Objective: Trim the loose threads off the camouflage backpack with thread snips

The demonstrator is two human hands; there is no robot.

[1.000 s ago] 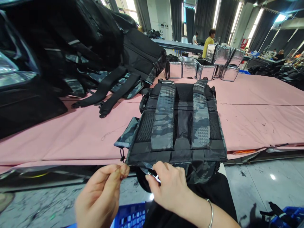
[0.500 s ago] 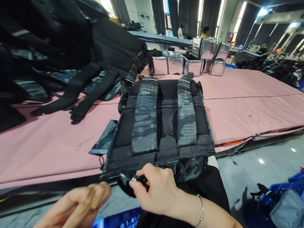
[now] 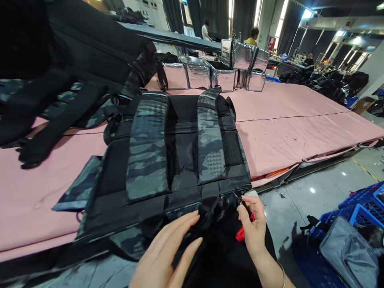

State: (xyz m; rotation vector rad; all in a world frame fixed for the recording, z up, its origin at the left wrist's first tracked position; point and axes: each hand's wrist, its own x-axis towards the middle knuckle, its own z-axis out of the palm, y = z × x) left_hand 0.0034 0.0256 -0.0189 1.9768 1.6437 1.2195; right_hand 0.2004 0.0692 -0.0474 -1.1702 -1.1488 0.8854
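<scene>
A black and grey camouflage backpack (image 3: 183,156) lies on the pink-covered table, its padded shoulder straps facing up and its bottom edge toward me. My left hand (image 3: 171,244) is at this edge, fingers stretched and thumb apart, beside a black webbing strap (image 3: 207,210). Whether the fingertips touch the strap is hard to tell. My right hand (image 3: 253,220) is closed on small thread snips (image 3: 244,204), whose dark pointed tips are at the bag's lower right corner. Something red (image 3: 240,234) shows below those fingers. A camouflage flap (image 3: 79,184) sticks out from the bag's left side.
More black bags (image 3: 99,44) are heaped on the left, their straps hanging onto the table (image 3: 288,120). Silver foil-lined boxes (image 3: 198,76) stand behind the backpack. Blue crates (image 3: 357,216) with a grey bag (image 3: 349,248) stand on the floor at right. People work in the background.
My view has turned right, so the backpack appears further left. My right hand has moved to the bag's lower right corner; my left hand has come to the bottom edge and opened.
</scene>
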